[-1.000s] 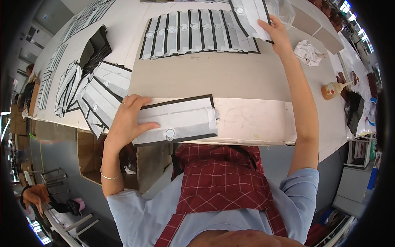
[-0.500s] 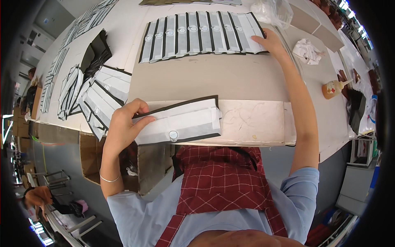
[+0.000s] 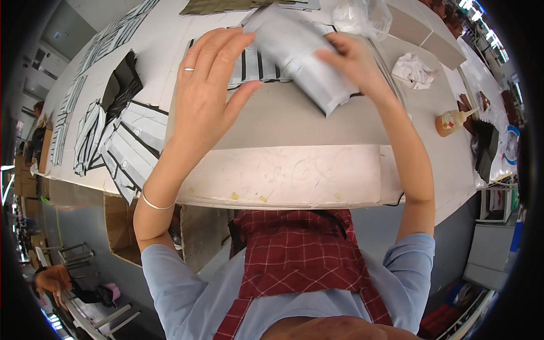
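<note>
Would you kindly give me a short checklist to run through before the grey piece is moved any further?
1. Right hand grips the grey piece: ok, fingers wrap its right side.
2. Left hand on the piece: ok, fingertips touch its left edge, palm open.
3. Piece clear of the board: ok, it is lifted above it.
4. Row of strips undisturbed: cannot tell, the hands hide most of it.
5. Glue bottle out of the way: ok, it lies far right.
6. Crumpled cloth away from the piece: ok, apart to the right.
</note>
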Tool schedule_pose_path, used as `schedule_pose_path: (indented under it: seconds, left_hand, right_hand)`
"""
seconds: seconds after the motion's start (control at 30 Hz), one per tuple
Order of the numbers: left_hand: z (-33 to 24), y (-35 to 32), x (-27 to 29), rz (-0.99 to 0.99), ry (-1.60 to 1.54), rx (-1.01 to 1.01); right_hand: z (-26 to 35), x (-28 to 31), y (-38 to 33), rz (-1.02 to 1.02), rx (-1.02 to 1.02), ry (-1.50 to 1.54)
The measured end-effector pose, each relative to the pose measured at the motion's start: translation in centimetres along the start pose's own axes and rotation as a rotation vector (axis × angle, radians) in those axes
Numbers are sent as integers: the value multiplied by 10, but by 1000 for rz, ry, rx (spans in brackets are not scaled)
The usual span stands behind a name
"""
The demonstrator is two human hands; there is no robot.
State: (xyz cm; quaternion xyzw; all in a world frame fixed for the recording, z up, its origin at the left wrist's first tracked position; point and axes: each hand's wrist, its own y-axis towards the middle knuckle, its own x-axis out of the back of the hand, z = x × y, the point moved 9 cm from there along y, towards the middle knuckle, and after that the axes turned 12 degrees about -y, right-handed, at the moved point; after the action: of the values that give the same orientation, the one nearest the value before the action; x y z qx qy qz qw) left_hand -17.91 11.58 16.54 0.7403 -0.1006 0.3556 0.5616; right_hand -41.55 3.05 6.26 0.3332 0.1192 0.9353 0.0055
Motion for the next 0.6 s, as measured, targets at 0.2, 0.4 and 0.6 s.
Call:
schedule_pose_path:
  seconds: [0.2, 0.4, 0.6]
  left_hand:
    - [35, -71, -107, 420, -259, 241]
    - [37, -110, -132, 693, -209, 238]
    - [41, -116, -124, 697, -213, 277]
  right_hand:
    - [-157, 54, 32, -113, -372, 350]
    - [-183, 38, 47, -87, -460, 316]
    - [-179, 23, 56, -23, -412, 178]
